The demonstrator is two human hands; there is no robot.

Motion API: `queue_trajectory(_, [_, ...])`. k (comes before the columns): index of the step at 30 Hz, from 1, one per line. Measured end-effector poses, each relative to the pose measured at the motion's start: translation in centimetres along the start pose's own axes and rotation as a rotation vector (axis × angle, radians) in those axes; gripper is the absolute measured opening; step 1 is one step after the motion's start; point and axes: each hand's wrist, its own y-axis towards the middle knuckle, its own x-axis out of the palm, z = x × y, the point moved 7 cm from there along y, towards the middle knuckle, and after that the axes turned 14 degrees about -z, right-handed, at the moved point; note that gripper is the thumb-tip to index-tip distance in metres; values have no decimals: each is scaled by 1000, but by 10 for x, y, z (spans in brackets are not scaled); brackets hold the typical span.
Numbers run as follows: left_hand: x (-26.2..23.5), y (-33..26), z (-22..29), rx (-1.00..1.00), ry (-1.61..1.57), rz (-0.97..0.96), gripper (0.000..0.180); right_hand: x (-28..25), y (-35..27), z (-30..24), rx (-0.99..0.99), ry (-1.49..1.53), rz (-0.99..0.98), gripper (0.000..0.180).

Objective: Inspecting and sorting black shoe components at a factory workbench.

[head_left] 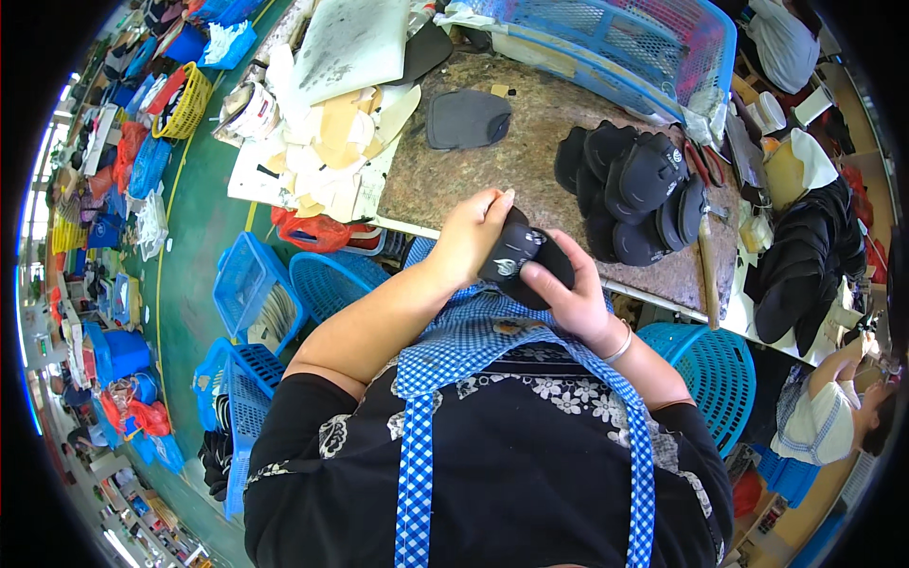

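Note:
My left hand (473, 232) and my right hand (579, 295) hold a black curved, padded piece (516, 254) with a white printed mark, just off the table's near edge. The left fingers grip its upper left side. My right thumb presses on its face, with the other fingers behind it. Whether it is one piece or two nested together I cannot tell. To the right on the worktable (417, 189) lies a heap of similar black padded pieces (644, 189). A flat dark grey piece (469, 118) lies beyond my hands.
Cream sheet scraps (336, 133) and a pale board (352, 47) cover the table's left. A large blue basket (606, 47) stands at the back. Red-handled scissors (710, 167) and a wooden-handled tool (708, 265) lie right. Blue baskets (724, 379) flank me; another person (833, 407) sits at right.

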Motion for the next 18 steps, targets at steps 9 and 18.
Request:
queue_trajectory(9, [-5, 1, 8, -30, -15, 107, 30, -11, -5, 13, 64, 244, 227, 26])
queue_trajectory(18, [5, 14, -16, 57, 178, 8, 27, 6, 6, 25, 161, 502, -97, 35])
